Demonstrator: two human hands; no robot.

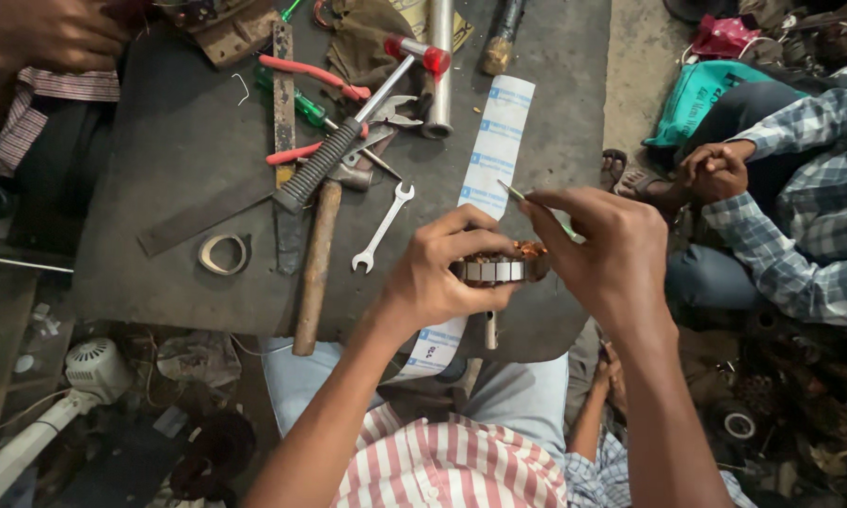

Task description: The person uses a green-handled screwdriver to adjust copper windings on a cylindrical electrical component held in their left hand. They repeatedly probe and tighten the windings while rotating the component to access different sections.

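Nearest me, my left hand closes its grip around a small motor armature, thumb beneath and fingers curled over the top, holding it just above the near edge of the dark counter. The armature shows copper windings on top and a band of pale segments around its side. My right hand pinches a thin green-handled pick, whose tip points toward the windings. A long strip of white insulating paper lies under the hands and hangs off the counter's edge.

Farther out, to the left, lie a small open-ended spanner, a wooden-handled hammer, a roll of tape and a flat metal bar. Beyond them, red-handled pliers, a green screwdriver and a metal tube crowd the far side. At right, another person in a checked shirt sits with hands clasped.
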